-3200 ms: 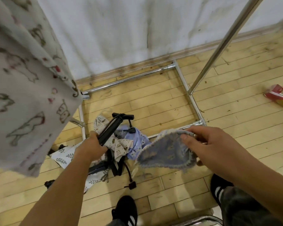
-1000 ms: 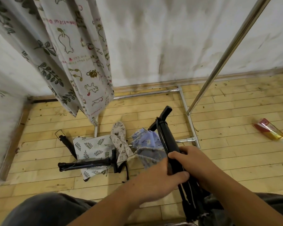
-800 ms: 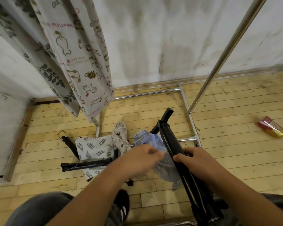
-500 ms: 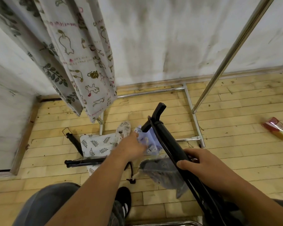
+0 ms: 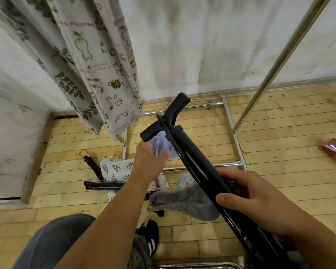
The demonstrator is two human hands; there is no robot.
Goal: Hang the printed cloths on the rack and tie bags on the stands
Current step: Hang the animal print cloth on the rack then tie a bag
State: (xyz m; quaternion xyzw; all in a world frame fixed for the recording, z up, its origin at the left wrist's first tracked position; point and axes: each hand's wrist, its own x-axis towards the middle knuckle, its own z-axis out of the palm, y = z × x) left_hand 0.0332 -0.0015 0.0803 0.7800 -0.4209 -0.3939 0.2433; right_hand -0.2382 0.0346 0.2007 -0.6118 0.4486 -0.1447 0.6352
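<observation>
Two hands, both busy. The right hand (image 5: 256,202) is wrapped around the shaft of a black folded stand (image 5: 192,158), which slants up toward 11 o'clock. The left hand (image 5: 147,164) pinches a lilac-blue cloth (image 5: 161,146) with thin strings, right under the stand's forked top. A blue-grey fabric bag (image 5: 184,200) droops below the shaft at 9 o'clock of the right hand. I can't tell if it's one piece with the lilac bit.

Looks to me like the bag-tying step. The next move probably needs the strings looped round the shaft and knotted while the right hand keeps the stand steady.

Further out, a second black stand (image 5: 103,185) lies on the wooden floor (image 5: 279,191) at 8 o'clock of the left hand, with a leaf-print bag (image 5: 114,169) on it. The printed cloths (image 5: 97,65) hang on the chrome rack (image 5: 279,61) up at 11 o'clock. A red-and-yellow packet (image 5: 334,152) sits far out at 3 o'clock.

The animal-print cloth has pink lettering, but I can't read it. No brand visible on the stand.
</observation>
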